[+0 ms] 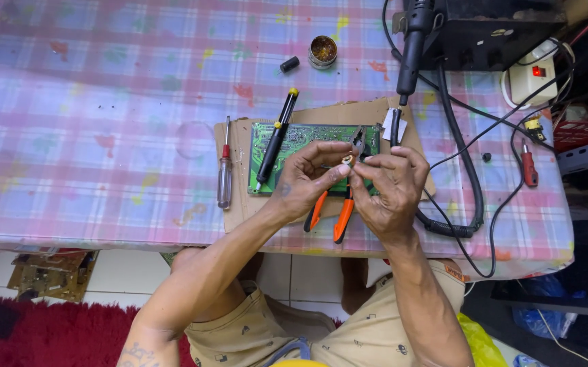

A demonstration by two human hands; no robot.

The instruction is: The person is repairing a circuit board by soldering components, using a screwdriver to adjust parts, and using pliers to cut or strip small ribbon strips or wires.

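A small pale component [347, 160] is pinched between the fingertips of the left hand [311, 178] and the right hand [390, 185], both sets of fingers closed on it, just above the green circuit board [294, 139]. The orange-handled pliers [338, 211] appear to be trapped under the hands, their nose pointing up past the component; which hand carries them cannot be told.

A slip is judged the main risk: the part is tiny and held only at the tips, so it could be dropped onto the board or off the edge of the desk [90, 136] to the floor. The black soldering tool [411, 47] hangs close beyond the right hand, and a burn or a snagged cable [467, 170] is thought possible if the hand is lifted carelessly.

One container is seen: a small round tin [323, 51], open, filled with a brownish, speckled substance, likely flux. A black desoldering pump [277, 136] is laid across the board, and a clear-handled screwdriver [224, 170] beside it.
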